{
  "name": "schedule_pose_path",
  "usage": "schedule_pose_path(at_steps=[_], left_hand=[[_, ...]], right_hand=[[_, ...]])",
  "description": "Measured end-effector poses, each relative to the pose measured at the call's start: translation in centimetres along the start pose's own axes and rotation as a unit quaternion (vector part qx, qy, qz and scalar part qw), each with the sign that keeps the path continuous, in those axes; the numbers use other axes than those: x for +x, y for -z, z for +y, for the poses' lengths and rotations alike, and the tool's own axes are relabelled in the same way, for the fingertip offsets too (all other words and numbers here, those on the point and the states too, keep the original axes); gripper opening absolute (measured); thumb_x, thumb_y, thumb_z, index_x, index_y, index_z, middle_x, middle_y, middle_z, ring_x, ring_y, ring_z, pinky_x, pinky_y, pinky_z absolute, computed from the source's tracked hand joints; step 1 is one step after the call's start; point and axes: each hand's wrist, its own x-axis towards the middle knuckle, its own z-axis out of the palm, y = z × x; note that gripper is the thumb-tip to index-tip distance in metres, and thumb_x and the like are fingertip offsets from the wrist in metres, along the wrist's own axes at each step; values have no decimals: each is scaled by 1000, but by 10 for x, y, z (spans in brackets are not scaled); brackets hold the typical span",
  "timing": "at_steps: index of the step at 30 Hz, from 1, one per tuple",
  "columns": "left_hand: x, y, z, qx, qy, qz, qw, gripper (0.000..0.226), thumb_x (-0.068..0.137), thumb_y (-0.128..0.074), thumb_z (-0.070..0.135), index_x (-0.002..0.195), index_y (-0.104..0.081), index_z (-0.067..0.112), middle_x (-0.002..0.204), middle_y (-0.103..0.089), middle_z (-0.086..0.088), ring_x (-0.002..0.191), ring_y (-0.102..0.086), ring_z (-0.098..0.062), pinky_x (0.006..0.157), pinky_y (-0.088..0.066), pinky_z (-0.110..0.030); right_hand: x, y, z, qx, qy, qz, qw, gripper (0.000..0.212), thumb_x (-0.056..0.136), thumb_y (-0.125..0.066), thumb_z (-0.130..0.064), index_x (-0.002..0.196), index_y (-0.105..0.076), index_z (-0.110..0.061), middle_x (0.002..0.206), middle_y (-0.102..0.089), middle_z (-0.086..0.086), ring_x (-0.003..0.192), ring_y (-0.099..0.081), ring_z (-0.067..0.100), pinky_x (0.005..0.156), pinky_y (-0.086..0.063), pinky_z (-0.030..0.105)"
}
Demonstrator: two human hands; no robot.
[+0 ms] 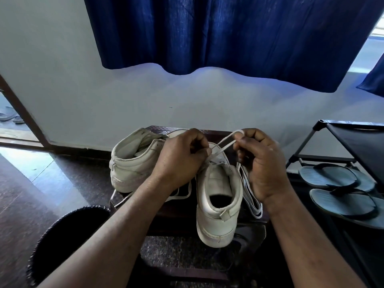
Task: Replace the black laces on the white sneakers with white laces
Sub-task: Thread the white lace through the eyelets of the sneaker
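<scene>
Two sneakers: near sneaker is sitting heel-first on the dark stool; far sneaker is lying at its 10 o'clock, toe hiding behind the left hand.
Hands: left hand and right hand are pinching the white lace above the near sneaker's tongue.
Sides: bin is crowding 8 o'clock, sandals 3 o'clock.

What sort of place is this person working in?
Probably a room in a home, by a doorway. A black shoe rack holds grey flip-flops, a blue curtain hangs above, and more sandals lie beyond the door frame on the left.
</scene>
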Motion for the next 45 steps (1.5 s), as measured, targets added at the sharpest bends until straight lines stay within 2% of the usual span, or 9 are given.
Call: schedule_pose_path(at_steps=[6, 12, 19, 23, 28, 34, 38, 41, 45], left_hand=[[0, 0, -2, 39, -46, -35, 998, 13, 91, -77, 33, 78, -74, 34, 90, -63, 12, 82, -60, -2, 75, -46, -23], [0, -6, 1, -53, 43, -94, 993, 16, 93, -75, 37, 79, -78, 31, 83, -62, 15, 62, -54, 2, 67, -47, -29], [-2, 0, 7, -209, 101, -149, 961, 29, 84, -74, 40, 83, -74, 11, 75, -58, -11, 71, -46, -21, 71, -36, -37], [-2, 0, 8, -224, 75, -152, 960, 24, 96, -72, 27, 81, -72, 9, 73, -67, 4, 68, -54, -10, 70, -41, -28], [-2, -2, 10, -251, 65, -152, 954, 18, 97, -73, 21, 93, -76, 4, 75, -71, 2, 63, -58, -4, 62, -45, -15], [-3, 2, 9, -246, 52, -159, 955, 19, 96, -74, 23, 95, -77, 4, 90, -78, -5, 80, -67, -10, 77, -53, -25], [-2, 8, 10, -237, 98, -152, 955, 13, 94, -74, 15, 82, -74, 14, 70, -67, 3, 56, -52, -9, 56, -40, -19], [3, 14, 3, -212, 118, -129, 962, 11, 87, -76, 20, 77, -73, 17, 72, -64, -1, 68, -48, -21, 66, -38, -30], [3, 22, 3, -115, 121, -101, 981, 14, 88, -73, 19, 75, -72, 19, 61, -62, 13, 58, -51, -4, 60, -40, -19]], right_hand=[[7, 18, -7, 96, 5, 41, 995, 8, 79, -71, -19, 86, -69, -15, 66, -58, -2, 56, -42, 11, 54, -32, 23], [9, 26, -9, 155, 31, 58, 986, 4, 87, -68, -16, 84, -67, -19, 66, -57, -3, 55, -44, 10, 53, -34, 22], [16, 38, -9, 128, 16, 276, 952, 17, 96, -63, -11, 83, -58, -22, 61, -51, -6, 49, -42, 8, 48, -30, 23], [16, 35, 4, -141, 29, 295, 945, 25, 91, -73, -18, 107, -55, -22, 97, -63, 0, 73, -57, 10, 66, -45, 26], [4, 16, 10, -434, 228, 96, 866, 24, 90, -61, -53, 103, -68, -33, 120, -61, -8, 115, -53, 16, 97, -42, 35], [0, 7, 14, -232, 78, -121, 962, 34, 101, -56, -32, 73, -71, -20, 77, -70, -9, 78, -64, 11, 75, -48, 28], [-2, 6, 4, -45, -11, -137, 989, 27, 95, -62, -21, 70, -58, -12, 68, -57, 0, 69, -55, 13, 74, -46, 26], [3, 18, -13, 214, -39, -87, 972, 21, 94, -57, -24, 76, -57, -13, 66, -55, 0, 68, -57, 17, 79, -53, 34], [13, 51, -31, 327, 50, -73, 941, 39, 109, -42, -31, 79, -64, -21, 74, -62, -7, 69, -54, 11, 74, -45, 31]])
